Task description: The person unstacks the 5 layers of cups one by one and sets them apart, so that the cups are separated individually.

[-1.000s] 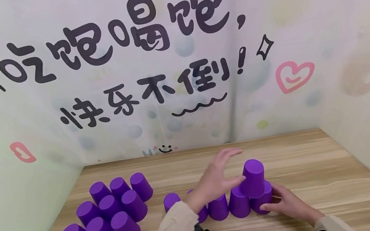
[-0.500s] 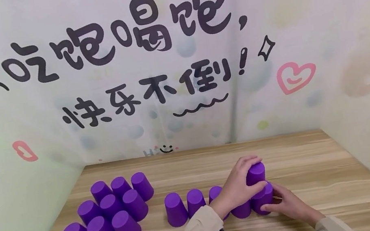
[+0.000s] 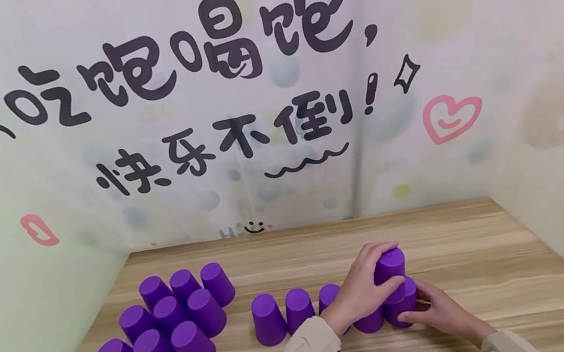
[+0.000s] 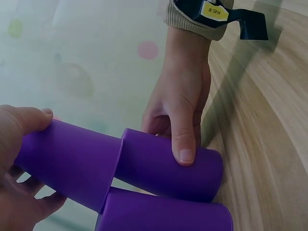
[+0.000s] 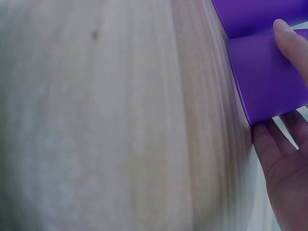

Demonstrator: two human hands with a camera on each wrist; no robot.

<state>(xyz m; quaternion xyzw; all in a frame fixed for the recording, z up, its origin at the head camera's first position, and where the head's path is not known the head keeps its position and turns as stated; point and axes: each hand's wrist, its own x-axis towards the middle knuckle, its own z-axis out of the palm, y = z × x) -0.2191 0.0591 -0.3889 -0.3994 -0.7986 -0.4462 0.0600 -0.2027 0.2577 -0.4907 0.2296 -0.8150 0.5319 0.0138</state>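
Upside-down purple cups stand in a row in the head view. One upper cup (image 3: 390, 264) rests across the tops of the two rightmost, the end cup (image 3: 399, 310) and its neighbour (image 3: 370, 320). My left hand (image 3: 360, 289) grips the upper cup from the left, thumb on the near side and fingers over the far side. With thumb and fingers, my right hand (image 3: 444, 309) holds the end cup low on its right side. The left wrist view shows the upper cup (image 4: 72, 161) bridging both lower ones. In the right wrist view, fingers (image 5: 267, 144) touch the end cup (image 5: 269, 77).
Left along the row stand more upside-down cups, the leftmost (image 3: 270, 320) at its end. Further left, another group of purple cups (image 3: 193, 347) stands in three lines on the wooden table (image 3: 473, 230). A printed backdrop (image 3: 264, 204) rises behind the table.
My left hand has moved right, from spread fingers beside the upper cup to a grip round it. The right hand stays on the end cup.
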